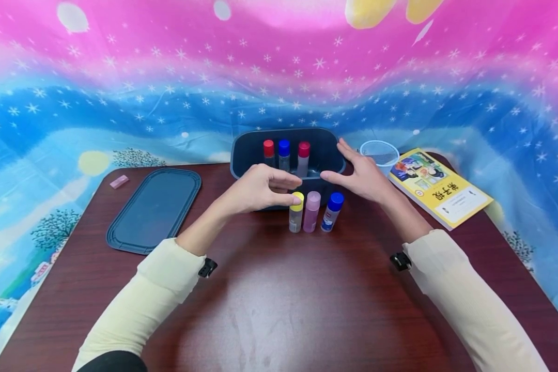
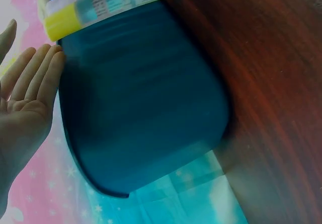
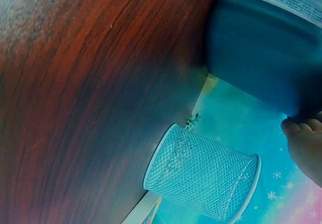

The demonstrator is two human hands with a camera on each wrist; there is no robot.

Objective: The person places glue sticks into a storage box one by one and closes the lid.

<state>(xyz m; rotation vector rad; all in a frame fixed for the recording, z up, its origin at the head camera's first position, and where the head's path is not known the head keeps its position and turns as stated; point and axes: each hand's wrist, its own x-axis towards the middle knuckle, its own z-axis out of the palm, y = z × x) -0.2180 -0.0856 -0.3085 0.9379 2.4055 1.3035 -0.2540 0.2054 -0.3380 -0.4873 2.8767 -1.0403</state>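
A dark blue-grey plastic bin (image 1: 283,201) stands at the back of the table, with red-capped (image 1: 303,157), another red-capped (image 1: 268,150) and blue-capped (image 1: 284,150) glue sticks upright inside. Before it stand three more: a yellow-capped glue stick (image 1: 296,219), a pink one (image 1: 312,212) and a blue-capped one (image 1: 332,212). My left hand (image 1: 262,188), its fingers extended, is over the bin's front rim; the thumb appears beside the yellow cap. On the bin's right side, my right hand (image 1: 362,175) has its fingers spread at the rim.
A blue-grey lid (image 1: 155,209) lies on the left, near a small pink eraser-like block (image 1: 119,181). To the right are a light blue mesh pen holder (image 3: 204,173) and a yellow book (image 1: 439,186). Patterned cloth (image 1: 279,93) hangs behind the table.
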